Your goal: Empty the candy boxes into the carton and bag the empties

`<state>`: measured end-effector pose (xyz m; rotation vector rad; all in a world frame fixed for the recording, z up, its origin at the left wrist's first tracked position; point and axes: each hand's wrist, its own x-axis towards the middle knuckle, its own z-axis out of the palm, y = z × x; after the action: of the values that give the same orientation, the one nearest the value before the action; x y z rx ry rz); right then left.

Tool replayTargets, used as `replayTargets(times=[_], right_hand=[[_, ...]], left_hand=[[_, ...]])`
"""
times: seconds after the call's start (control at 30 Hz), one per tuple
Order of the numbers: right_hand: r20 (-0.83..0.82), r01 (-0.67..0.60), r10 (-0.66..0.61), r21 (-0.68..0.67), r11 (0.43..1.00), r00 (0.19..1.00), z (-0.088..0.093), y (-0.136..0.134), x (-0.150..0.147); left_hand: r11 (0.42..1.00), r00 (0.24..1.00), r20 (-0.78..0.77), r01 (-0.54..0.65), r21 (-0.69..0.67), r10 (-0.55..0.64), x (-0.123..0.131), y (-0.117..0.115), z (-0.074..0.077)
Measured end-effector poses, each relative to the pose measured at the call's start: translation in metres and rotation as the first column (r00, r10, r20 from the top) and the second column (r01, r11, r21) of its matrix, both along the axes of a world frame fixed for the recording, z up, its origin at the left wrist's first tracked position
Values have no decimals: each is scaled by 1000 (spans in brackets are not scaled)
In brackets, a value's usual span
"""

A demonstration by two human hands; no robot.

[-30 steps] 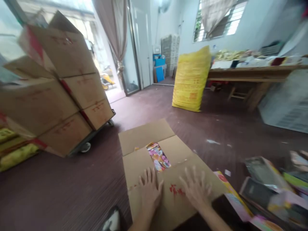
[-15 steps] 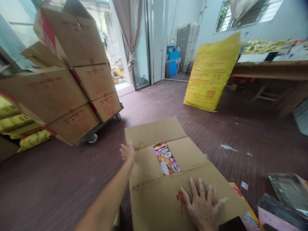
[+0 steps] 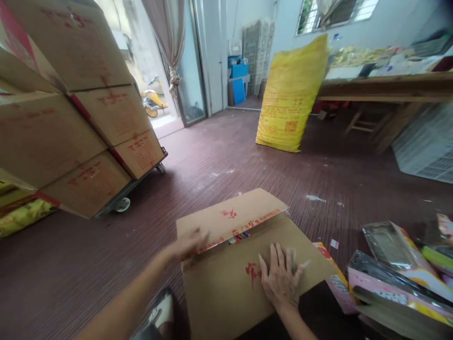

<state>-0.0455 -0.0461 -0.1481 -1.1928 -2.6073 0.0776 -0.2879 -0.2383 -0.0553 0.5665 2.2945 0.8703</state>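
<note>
Open carton (image 3: 215,297), hd-cam view: carton is sitting directly in front of you, lower centre, w/ your shoe (image 3: 163,309) showing just beside its L side. Main change vs ½ s ago: far flap (image 3: 230,212), then lying outward, is now leaning back toward you over the top, its red-printed edge standing slightly proud of near flap (image 3: 226,283). Your L hand (image 3: 193,241), then at the carton's L edge, is now meeting the far flap's L end; it is blurring, so whether the fingers are gripping or only pushing, can't tell. Your R hand (image 3: 283,278) is staying flat on the near flap, fingers spread, pressing beside the red lettering (image 3: 253,273) & holding nothing. Hands are working apart, one per flap. Meaning for the work (judged): the opening is getting mostly covered, only a thin strip of colourful packets (image 3: 239,237) still showing btwn flaps; edges aren't yet lying level, & the R hand is prob. steadying the near side. Surroundings: flat pink boxes (image 3: 385,288) are lying to your R; a yellow sack (image 3: 292,94) is standing ahead; stacked cartons (image 3: 88,94) are resting on a wheeled trolley (image 3: 139,186), far L
</note>
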Motion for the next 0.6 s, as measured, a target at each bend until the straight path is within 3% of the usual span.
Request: replayTargets(times=[0.03, 0.07, 0.13, 0.2, 0.33, 0.4, 0.47, 0.53, 0.6], right_hand=[[-33, 9, -9, 1, 1000, 999, 2, -1, 0], [-60, 17, -17, -3, 1000, 998, 3, -2, -1], [-97, 26, -28, -23, 999, 995, 6, -3, -1], [-116, 22, -28, -50, 998, 993, 8, -3, -1], [-123, 18, -28, -85, 996, 992, 11, -2, -2], [-124, 15, -25, -87, 996, 992, 11, -1, -3], [-130, 7, -17, -78, 997, 991, 10, -1, -3], [-138, 1, -9, -62, 998, 990, 7, -3, -3], [-151, -9, 2, -45, 999, 989, 4, -7, -3]], left_hand=[[977, 981, -93, 158, -146, -173, 23, 1, -10], [940, 940, -202, 220, -259, -276, 43, 1, -21], [887, 843, -368, 241, -394, -393, 72, 0, -39], [871, 790, -450, 203, -448, -416, 85, -2, -50], [881, 763, -522, 128, -456, -381, 83, -2, -57], [904, 763, -572, 40, -425, -302, 80, 0, -58], [904, 754, -649, -203, -378, -102, 79, 2, -57], [804, 717, -671, -506, -313, 190, 79, 6, -53], [688, 696, -585, -661, -299, 416, 79, 9, -46]])
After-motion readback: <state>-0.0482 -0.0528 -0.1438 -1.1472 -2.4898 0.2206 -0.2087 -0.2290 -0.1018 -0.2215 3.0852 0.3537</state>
